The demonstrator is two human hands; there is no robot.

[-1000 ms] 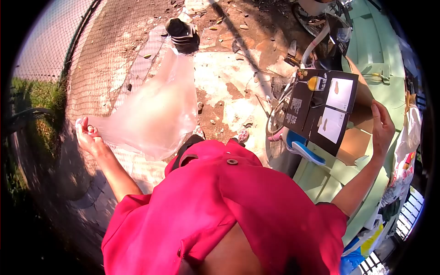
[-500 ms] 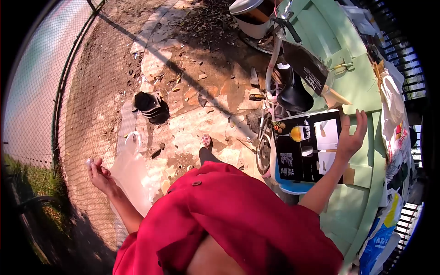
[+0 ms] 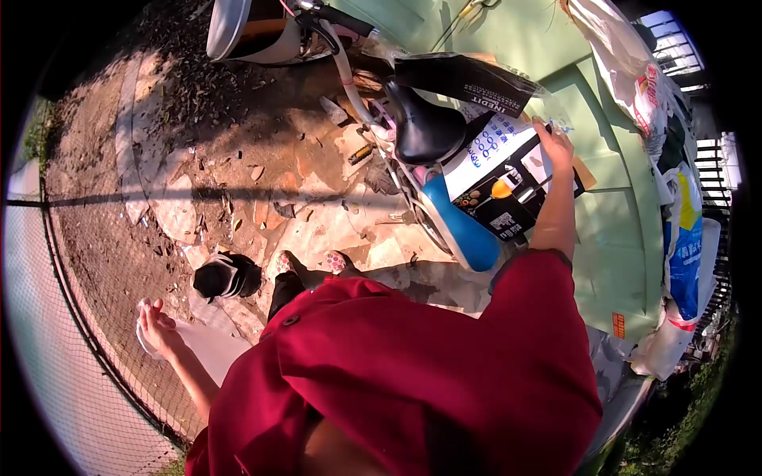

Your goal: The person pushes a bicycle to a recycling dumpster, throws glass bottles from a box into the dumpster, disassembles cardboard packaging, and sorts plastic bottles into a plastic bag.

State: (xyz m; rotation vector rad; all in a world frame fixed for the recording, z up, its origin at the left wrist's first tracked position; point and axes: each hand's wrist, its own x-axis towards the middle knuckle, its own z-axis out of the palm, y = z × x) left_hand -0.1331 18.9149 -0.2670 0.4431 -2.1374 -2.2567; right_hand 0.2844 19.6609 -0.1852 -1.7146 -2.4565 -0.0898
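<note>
On the left, my left hand [image 3: 159,327] is closed, its fingers curled on a whitish, translucent plastic bag [image 3: 208,349] that hangs beside the wrist. My right hand [image 3: 557,147] is over the green surface, fingertips pinched together at the upper edge of a flat black box [image 3: 508,194] with a yellow picture on it. A small dark bit shows at those fingertips; I cannot tell what it is. Beside the box lies a white panel with blue print [image 3: 486,152]. A bicycle with a black saddle [image 3: 429,125] and a blue rear part [image 3: 462,226] stands against these.
A black packet [image 3: 476,83] in clear wrap lies behind the saddle. A white bucket [image 3: 252,32] is at the bicycle's front. The green lid [image 3: 611,246] has plastic bags [image 3: 615,47] along its far side. A black pot-like container [image 3: 226,278] stands on the leaf-strewn ground near a net fence [image 3: 71,357].
My view has shifted, and both feet now show. My right hand has gone from spread beside the black box to pinched at its edge. The blue-printed white panel has come into sight.
</note>
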